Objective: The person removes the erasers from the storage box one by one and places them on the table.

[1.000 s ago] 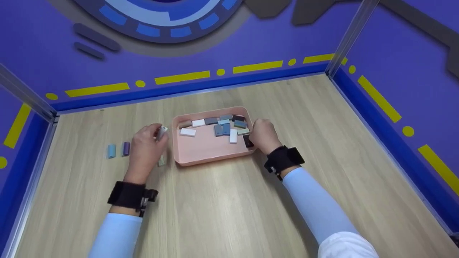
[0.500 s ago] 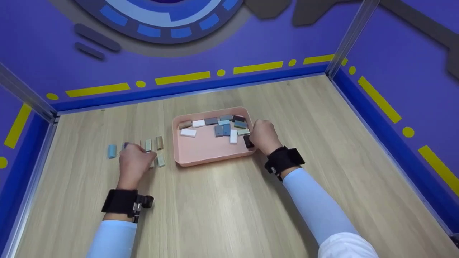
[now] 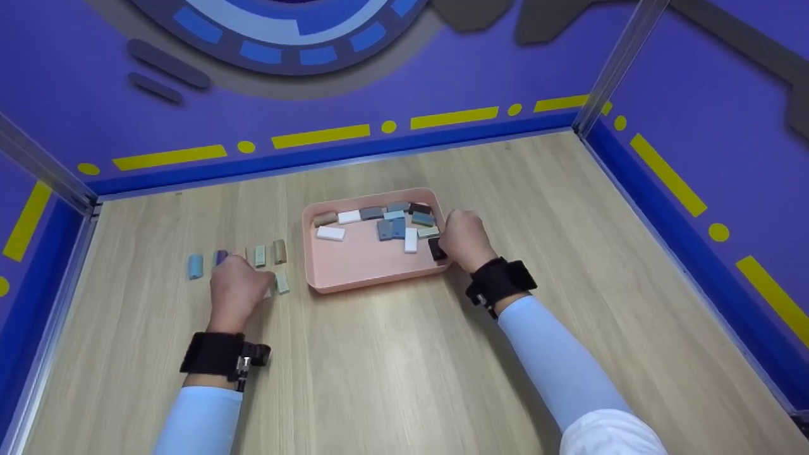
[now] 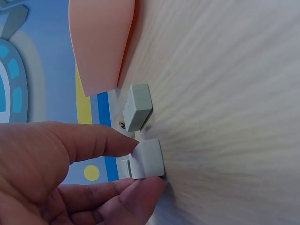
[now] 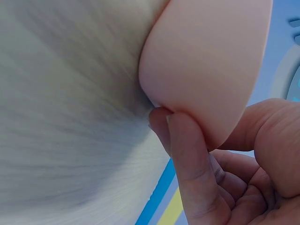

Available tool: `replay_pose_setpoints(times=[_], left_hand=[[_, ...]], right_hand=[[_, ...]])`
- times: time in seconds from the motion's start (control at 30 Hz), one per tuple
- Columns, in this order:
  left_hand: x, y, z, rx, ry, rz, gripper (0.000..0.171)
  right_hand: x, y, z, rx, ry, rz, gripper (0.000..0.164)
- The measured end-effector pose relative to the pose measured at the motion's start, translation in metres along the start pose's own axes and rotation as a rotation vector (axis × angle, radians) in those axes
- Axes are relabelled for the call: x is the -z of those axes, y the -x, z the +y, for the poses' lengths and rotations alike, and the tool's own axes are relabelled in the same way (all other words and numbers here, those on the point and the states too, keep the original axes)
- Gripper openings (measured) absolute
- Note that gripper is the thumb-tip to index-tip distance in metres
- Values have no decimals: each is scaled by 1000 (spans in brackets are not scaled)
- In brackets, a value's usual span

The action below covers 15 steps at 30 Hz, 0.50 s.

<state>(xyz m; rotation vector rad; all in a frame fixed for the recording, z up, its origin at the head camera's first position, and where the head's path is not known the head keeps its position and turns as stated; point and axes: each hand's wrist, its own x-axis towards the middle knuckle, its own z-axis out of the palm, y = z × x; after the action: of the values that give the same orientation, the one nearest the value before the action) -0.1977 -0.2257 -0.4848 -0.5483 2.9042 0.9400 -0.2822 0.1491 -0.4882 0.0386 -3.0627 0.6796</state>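
My left hand (image 3: 237,287) is low over the wooden table, left of the pink tray (image 3: 360,282). Between thumb and fingers it pinches a small whitish block (image 4: 149,159), which sits right at the tabletop in the left wrist view. A pale green block (image 4: 139,105) lies beside it, nearer the tray. My right hand (image 3: 466,240) grips the tray's right wall, thumb and fingers on either side, as the right wrist view shows. Inside that wall, close to the hand, is a black block (image 3: 436,248).
Several white, grey, blue and brown blocks lie in the tray, mostly toward its back and right. Left of it stand a light blue block (image 3: 195,266), a purple block (image 3: 220,257), a pale green block (image 3: 260,256) and a tan block (image 3: 279,251). Purple panels (image 3: 354,107) wall the table.
My left hand has moved left and toward me, carrying the whitish block from beside the tray's left wall down to the tabletop. The right hand and tray have stayed put.
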Motion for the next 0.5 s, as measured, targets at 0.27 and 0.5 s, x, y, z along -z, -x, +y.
replay_pose_setpoints(times=[0.27,0.5], left_hand=[[7,4,15,-28,-159,79,22],[-4,-3,50,-297,-170,237,53]], right_hand=[[-2,-1,0,29,37,11,11],[-3,-1,0,7,46,13,10]])
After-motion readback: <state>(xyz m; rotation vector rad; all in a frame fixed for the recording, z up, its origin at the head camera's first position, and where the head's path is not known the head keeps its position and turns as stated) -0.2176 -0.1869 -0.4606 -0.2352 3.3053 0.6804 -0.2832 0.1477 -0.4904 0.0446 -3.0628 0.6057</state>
